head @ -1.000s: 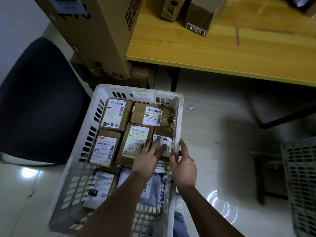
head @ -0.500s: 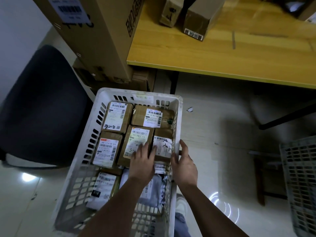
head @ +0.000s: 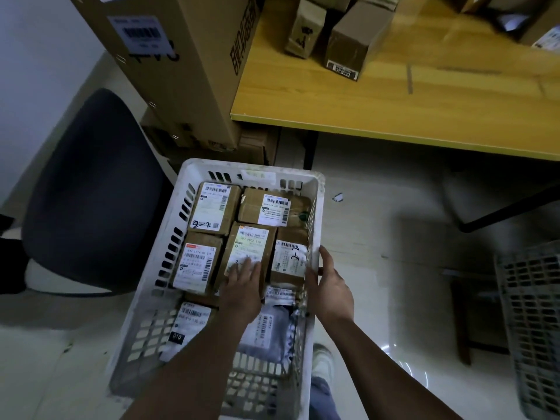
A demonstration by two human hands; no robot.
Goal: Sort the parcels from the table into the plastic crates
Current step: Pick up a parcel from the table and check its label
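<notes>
Now left hand (head: 242, 286) flat, fingers straight, pressing centre parcel (head: 250, 253) inside white crate (head: 316, 189). Right hand (head: 328, 286) curls over crate rim beside it. Parcel looks stiff, light cardboard; best gripped by long edges.

Floor (head: 378, 268) bears white crate (head: 316, 189); table (head: 424, 116) holds boxes (head: 357, 37).
</notes>
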